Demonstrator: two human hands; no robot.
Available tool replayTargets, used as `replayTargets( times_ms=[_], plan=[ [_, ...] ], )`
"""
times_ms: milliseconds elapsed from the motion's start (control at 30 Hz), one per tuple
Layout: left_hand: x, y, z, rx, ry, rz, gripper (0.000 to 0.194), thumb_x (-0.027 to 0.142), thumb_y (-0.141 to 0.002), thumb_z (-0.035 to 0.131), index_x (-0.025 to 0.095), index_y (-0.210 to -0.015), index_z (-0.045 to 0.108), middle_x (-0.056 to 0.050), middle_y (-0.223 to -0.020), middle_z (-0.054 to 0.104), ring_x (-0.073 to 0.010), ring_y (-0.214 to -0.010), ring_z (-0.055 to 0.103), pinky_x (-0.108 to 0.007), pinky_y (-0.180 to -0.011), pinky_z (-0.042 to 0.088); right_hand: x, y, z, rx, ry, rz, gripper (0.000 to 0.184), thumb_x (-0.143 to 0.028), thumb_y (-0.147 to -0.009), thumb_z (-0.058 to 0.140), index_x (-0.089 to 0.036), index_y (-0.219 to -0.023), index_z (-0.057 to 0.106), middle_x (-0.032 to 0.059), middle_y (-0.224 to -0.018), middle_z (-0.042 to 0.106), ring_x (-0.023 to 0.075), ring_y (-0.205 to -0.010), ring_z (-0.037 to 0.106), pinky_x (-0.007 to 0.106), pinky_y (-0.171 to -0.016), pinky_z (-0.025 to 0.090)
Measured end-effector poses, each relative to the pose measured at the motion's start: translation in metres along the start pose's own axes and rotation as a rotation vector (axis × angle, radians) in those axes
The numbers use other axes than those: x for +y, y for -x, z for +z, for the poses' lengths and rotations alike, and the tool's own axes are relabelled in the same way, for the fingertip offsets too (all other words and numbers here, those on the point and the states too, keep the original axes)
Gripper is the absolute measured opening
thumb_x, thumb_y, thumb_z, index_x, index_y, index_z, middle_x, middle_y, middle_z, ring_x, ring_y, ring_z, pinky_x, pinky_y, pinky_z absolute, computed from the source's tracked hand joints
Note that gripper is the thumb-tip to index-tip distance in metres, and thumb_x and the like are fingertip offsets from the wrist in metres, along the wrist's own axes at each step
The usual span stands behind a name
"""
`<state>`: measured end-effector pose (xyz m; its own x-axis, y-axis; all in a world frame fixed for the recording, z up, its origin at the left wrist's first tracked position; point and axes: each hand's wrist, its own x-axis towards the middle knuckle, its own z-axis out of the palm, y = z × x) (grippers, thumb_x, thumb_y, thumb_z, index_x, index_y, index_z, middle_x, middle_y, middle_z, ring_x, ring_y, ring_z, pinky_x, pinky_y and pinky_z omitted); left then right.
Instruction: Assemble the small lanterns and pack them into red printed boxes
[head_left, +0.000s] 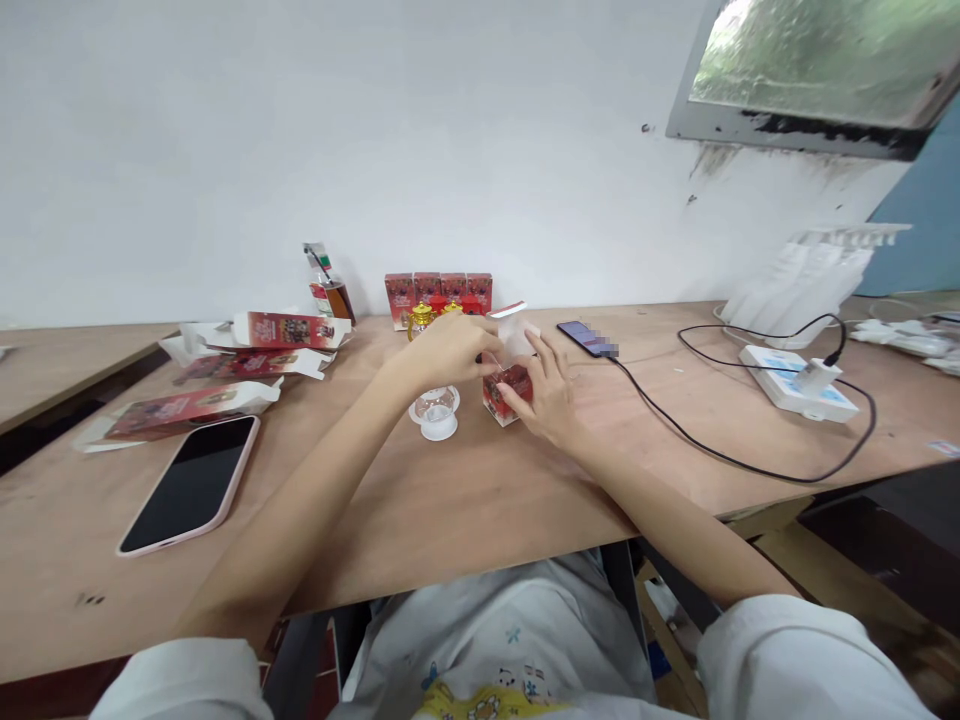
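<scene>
My right hand (551, 395) grips a small red printed cardboard box (496, 402) on the table, thumb on the near side and fingers around the far right. The box's white inner flap (516, 328) stands up at its open top. My left hand (456, 348) reaches over the top from the left with its fingers bent together; what they hold, if anything, is hidden. Just below that hand, a clear plastic cup-like piece (438, 418) rests on the table. Behind it are small gold-coloured pieces (421, 316), partly covered by the hand.
Upright red boxes (401, 292) line the wall. Flattened red cartons (191, 405) lie at left, near a pink-edged phone (193, 485) and a bottle (330, 290). Another phone (587, 338) is cabled to a white power strip (799, 383); white plastic bags (799, 285) stand at right.
</scene>
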<state>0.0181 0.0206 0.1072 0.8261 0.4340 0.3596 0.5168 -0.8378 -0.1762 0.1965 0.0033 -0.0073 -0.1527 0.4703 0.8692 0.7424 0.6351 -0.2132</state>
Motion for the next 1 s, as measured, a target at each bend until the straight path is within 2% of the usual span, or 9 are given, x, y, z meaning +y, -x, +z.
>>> replayTargets(
  times_ms=[100, 200, 300, 367, 533, 667, 833, 1000],
  plan=[
    [0.003, 0.001, -0.006, 0.019, -0.014, -0.020, 0.021, 0.029, -0.084, 0.055, 0.018, -0.076, 0.070, -0.005, -0.086, 0.068, -0.0165, -0.074, 0.060, -0.026, -0.062, 0.036, -0.001, -0.001, -0.001, 0.043, -0.007, 0.057, 0.023, -0.042, -0.087, 0.052, -0.023, -0.098, 0.059, 0.0094, -0.144, 0.040, 0.0322, -0.139, 0.025, 0.058, -0.108, 0.029],
    [0.004, 0.003, -0.011, 0.048, -0.023, -0.098, 0.025, 0.026, -0.085, 0.051, 0.015, -0.071, 0.069, -0.006, -0.083, 0.068, -0.0154, -0.066, 0.058, -0.026, -0.057, 0.034, 0.001, -0.002, -0.001, 0.073, -0.088, 0.095, 0.023, -0.042, -0.090, 0.048, -0.023, -0.095, 0.060, 0.0092, -0.137, 0.048, 0.0301, -0.141, 0.025, 0.057, -0.109, 0.028],
    [0.002, 0.003, -0.010, 0.031, -0.010, -0.121, 0.022, 0.021, -0.082, 0.052, 0.015, -0.065, 0.066, -0.005, -0.070, 0.067, -0.0143, -0.059, 0.055, -0.026, -0.054, 0.032, 0.003, -0.004, -0.001, 0.063, -0.189, 0.102, 0.026, -0.042, -0.089, 0.049, -0.024, -0.105, 0.058, 0.0101, -0.120, 0.061, 0.0274, -0.140, 0.030, 0.054, -0.109, 0.031],
    [0.000, 0.002, -0.007, 0.002, 0.007, -0.125, 0.016, 0.014, -0.078, 0.054, 0.016, -0.067, 0.065, -0.003, -0.066, 0.066, -0.0142, -0.059, 0.055, -0.025, -0.055, 0.033, 0.002, -0.005, -0.001, 0.062, -0.197, 0.123, 0.028, -0.043, -0.088, 0.052, -0.024, -0.106, 0.058, 0.0101, -0.115, 0.064, 0.0275, -0.138, 0.033, 0.053, -0.108, 0.032],
    [0.002, -0.001, 0.000, -0.044, 0.005, -0.177, 0.016, 0.006, -0.073, 0.052, 0.016, -0.073, 0.064, -0.002, -0.069, 0.067, -0.0138, -0.061, 0.056, -0.023, -0.055, 0.033, 0.001, -0.006, 0.000, 0.121, -0.122, 0.175, 0.025, -0.048, -0.082, 0.060, -0.024, -0.090, 0.056, 0.0089, -0.116, 0.064, 0.0290, -0.132, 0.040, 0.054, -0.105, 0.034],
    [0.007, -0.002, 0.003, -0.058, 0.008, -0.172, 0.015, 0.005, -0.074, 0.052, 0.015, -0.073, 0.062, -0.003, -0.069, 0.067, -0.0138, -0.061, 0.056, -0.023, -0.054, 0.032, 0.000, -0.005, 0.003, 0.158, -0.083, 0.217, 0.030, -0.049, -0.077, 0.064, -0.023, -0.087, 0.053, 0.0109, -0.113, 0.060, 0.0285, -0.121, 0.049, 0.050, -0.099, 0.039],
    [0.006, -0.003, 0.005, -0.046, 0.010, -0.175, 0.011, 0.007, -0.075, 0.054, 0.015, -0.074, 0.062, -0.003, -0.070, 0.067, -0.0141, -0.061, 0.057, -0.023, -0.054, 0.032, -0.001, -0.003, 0.005, 0.140, -0.119, 0.268, 0.035, -0.048, -0.078, 0.062, -0.023, -0.100, 0.051, 0.0085, -0.109, 0.058, 0.0266, -0.112, 0.051, 0.046, -0.095, 0.039],
    [0.000, 0.002, -0.013, -0.086, 0.056, -0.148, 0.009, 0.023, -0.080, 0.057, 0.018, -0.078, 0.064, -0.002, -0.072, 0.067, -0.0133, -0.062, 0.057, -0.022, -0.052, 0.032, 0.000, -0.003, 0.006, 0.126, -0.150, 0.323, 0.049, -0.049, -0.076, 0.064, -0.022, -0.114, 0.049, 0.0088, -0.110, 0.058, 0.0256, -0.102, 0.053, 0.044, -0.089, 0.042]
  ],
)
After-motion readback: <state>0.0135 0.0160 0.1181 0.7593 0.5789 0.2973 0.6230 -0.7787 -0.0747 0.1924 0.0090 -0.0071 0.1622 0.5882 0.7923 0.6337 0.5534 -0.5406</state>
